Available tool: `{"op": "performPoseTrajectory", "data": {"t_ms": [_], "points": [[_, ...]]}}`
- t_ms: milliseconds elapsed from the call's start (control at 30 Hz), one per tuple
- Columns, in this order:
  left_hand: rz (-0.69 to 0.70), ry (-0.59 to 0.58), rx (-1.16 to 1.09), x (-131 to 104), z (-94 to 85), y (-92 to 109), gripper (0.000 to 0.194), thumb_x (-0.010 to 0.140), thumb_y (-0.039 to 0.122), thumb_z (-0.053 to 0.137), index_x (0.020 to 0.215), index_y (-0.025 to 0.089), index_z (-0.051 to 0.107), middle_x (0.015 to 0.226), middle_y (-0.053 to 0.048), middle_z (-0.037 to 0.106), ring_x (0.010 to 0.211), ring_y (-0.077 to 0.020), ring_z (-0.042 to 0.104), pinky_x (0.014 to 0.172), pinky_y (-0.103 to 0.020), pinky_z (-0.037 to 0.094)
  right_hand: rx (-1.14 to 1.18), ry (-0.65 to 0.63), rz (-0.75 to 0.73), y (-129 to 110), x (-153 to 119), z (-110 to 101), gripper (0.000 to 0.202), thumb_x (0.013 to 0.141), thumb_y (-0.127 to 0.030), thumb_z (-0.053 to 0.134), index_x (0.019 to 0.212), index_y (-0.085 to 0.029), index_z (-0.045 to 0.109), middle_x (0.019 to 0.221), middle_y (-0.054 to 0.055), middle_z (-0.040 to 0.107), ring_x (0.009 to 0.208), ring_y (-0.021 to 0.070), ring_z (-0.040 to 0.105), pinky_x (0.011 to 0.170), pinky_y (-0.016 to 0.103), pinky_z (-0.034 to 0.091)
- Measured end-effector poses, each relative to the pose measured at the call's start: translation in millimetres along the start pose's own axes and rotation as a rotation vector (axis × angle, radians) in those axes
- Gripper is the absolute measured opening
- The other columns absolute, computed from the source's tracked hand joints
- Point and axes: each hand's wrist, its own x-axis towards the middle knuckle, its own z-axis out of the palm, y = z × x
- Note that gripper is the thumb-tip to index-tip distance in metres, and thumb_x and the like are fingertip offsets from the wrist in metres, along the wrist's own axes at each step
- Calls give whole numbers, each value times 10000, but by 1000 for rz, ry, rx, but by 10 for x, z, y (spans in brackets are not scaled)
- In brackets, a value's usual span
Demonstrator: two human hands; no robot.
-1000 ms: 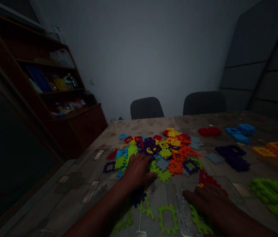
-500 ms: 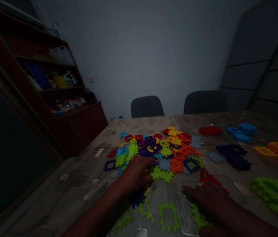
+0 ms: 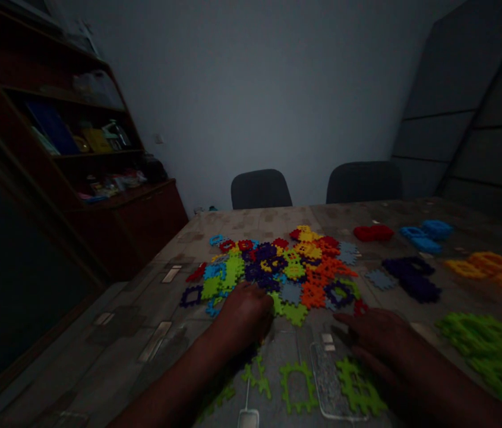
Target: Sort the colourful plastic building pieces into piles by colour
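My left hand [image 3: 247, 314] is at the near edge of a mixed pile of coloured toothed plastic pieces [image 3: 272, 267], its fingers curled together; what they hold, if anything, is hidden. To the right, my right hand [image 3: 378, 336] is over the table with its fingers apart and nothing visibly held. A green windowed piece [image 3: 358, 386] lies just below it. Between my forearms is a green square frame [image 3: 297, 387], with another green piece [image 3: 257, 375] left of it. A grey piece [image 3: 290, 292] lies right of my left hand.
Sorted groups sit on the right: red [image 3: 373, 233], light blue [image 3: 428, 235], dark purple [image 3: 412, 278], yellow-orange [image 3: 489, 271] and green [image 3: 491, 351]. Two dark chairs [image 3: 262, 189] stand beyond the table [image 3: 144, 333]. A shelf unit [image 3: 130, 205] is at the left.
My left hand's fingers have curled inward. My right hand has lifted off the green windowed piece, which now shows fully. Red pieces near my right hand are less visible. The view has shifted slightly.
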Motion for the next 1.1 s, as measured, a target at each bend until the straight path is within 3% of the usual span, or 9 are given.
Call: {"op": "performPoseTrajectory", "data": {"t_ms": [133,367,633,767,933,1100], "points": [[8,10,-5,-17,-23,22,116,897,253,789,938,214,688,1096,-90,727,1044,-298,661,917,-391,507,-14,54,-24,-58,68,-66,396,1026,-260,504,1365,-273,708,1133,116,802,1008,293,751,884,501,616],[-25,29,-98,9,46,9,113,863,99,643,823,204,644,996,-117,707,986,-316,663,887,-412,491,-30,35,-19,-30,35,7,381,1034,-262,515,1362,-271,711,1169,122,795,1036,308,750,877,542,629],[-130,168,-554,-34,31,86,95,850,190,620,772,220,573,794,-6,620,757,-204,586,689,-304,376,-50,158,-109,-102,83,-21,380,974,-209,557,1295,-254,754,1178,130,813,1039,308,789,884,505,661],[-126,149,-889,-10,78,168,103,843,286,610,782,218,563,730,22,583,709,-171,570,649,-265,388,47,205,-138,-189,132,-70,378,958,-199,575,1282,-243,764,1087,103,840,961,270,812,846,428,677],[-112,51,-1245,-41,145,332,277,784,437,696,855,226,530,732,34,601,648,-144,580,603,-236,416,319,141,35,-301,117,-48,387,998,-343,598,1342,-248,749,1185,114,825,1016,268,808,882,399,665],[-93,-40,-1378,-73,235,480,364,702,453,814,810,215,560,681,53,568,599,-114,508,582,-227,392,529,135,216,-429,138,-52,401,939,-450,646,1270,-270,784,1174,103,823,1068,299,786,929,423,635]]}}
